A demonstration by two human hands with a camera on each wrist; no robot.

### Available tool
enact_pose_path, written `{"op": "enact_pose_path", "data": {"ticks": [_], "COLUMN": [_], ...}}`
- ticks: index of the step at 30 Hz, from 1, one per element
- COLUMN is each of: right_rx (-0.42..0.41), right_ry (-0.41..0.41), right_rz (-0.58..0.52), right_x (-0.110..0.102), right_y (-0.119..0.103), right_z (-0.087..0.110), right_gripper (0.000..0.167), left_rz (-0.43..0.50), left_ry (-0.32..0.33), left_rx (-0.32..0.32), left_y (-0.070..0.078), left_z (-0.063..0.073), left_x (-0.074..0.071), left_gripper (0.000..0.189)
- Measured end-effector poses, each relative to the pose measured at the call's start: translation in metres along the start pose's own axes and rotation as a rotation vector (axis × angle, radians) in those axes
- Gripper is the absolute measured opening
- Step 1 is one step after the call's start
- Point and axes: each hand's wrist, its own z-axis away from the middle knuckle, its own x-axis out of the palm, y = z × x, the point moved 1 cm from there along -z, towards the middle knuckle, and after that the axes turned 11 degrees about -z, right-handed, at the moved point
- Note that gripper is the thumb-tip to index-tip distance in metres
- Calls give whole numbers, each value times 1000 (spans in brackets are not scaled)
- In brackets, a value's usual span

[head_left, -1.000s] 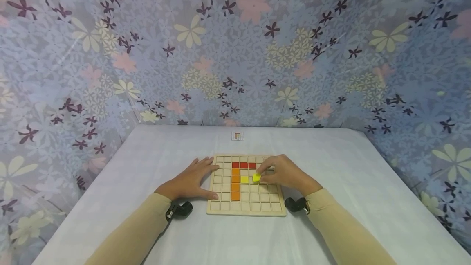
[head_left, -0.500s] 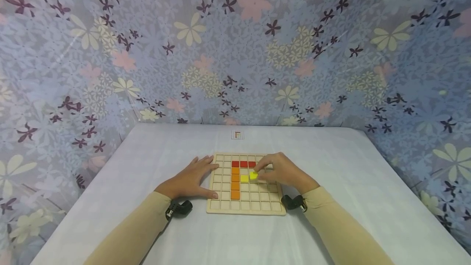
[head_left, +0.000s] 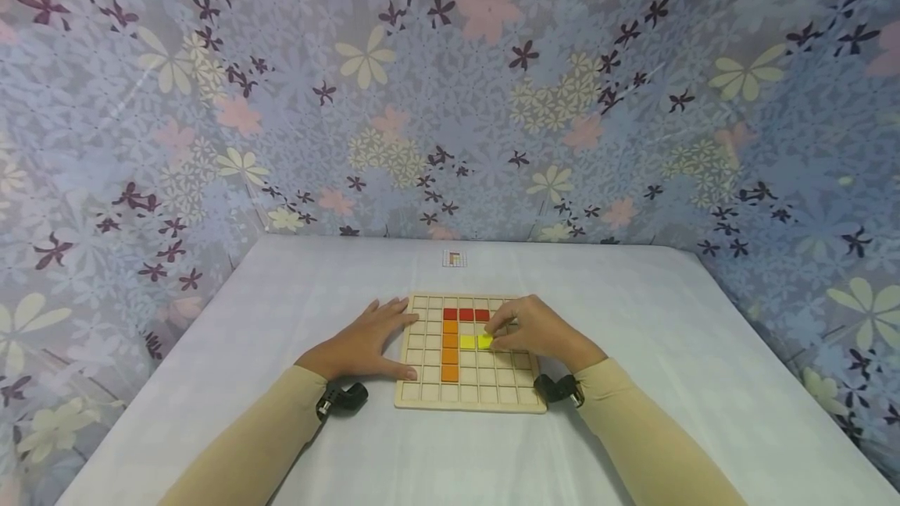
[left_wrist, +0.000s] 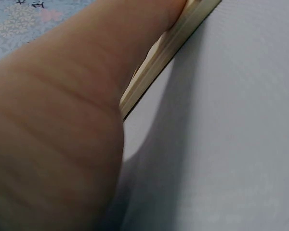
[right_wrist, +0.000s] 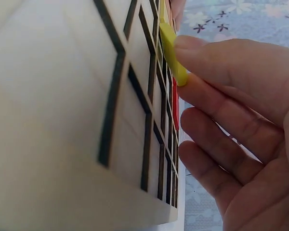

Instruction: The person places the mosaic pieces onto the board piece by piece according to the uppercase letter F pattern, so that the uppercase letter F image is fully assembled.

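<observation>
A square wooden grid board [head_left: 471, 407] lies on the table. My right hand [head_left: 544, 333] pinches a yellow square tile [right_wrist: 172, 54] between thumb and index finger; in the right wrist view the tile stands tilted at the grid, its other fingers loosely bent. A second yellow tile [head_left: 467, 343] sits in the cell just left of it. Three red tiles [head_left: 466, 315] form a row near the top, and a column of orange tiles [head_left: 450, 354] runs down below the leftmost red one. Across the board's left edge rests my left hand [head_left: 366, 342], fingers spread and thumb touching the frame.
Behind the board lies a small card [head_left: 454, 258] with a printed grid pattern. A white cloth covers the table [head_left: 633, 287]. Floral fabric [head_left: 450, 100] hangs behind and at both sides. Each wrist wears a black device [head_left: 344, 398].
My right hand has moved slightly left with the yellow tile, bringing it down beside the other yellow tile. The left hand has stayed in place.
</observation>
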Motion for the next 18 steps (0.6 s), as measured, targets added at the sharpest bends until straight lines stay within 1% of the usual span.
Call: {"op": "enact_pose_path", "data": {"ticks": [6,10,14,18], "right_rx": [-28,-15,6,16], "right_ry": [-8,-2,20,65], "right_rz": [1,8,-2,9], "right_x": [2,2,-2,-9], "right_y": [2,5,8,14], "right_z": [-1,0,4,11], "right_gripper": [20,22,20,15], "left_rz": [-4,15,14,3], "left_ry": [3,3,0,-3], "left_rx": [-1,2,11,18], "left_y": [-1,0,1,1], "left_z": [-1,0,0,-1], "left_x": [1,-1,-1,0], "left_gripper": [117,116,115,115]}}
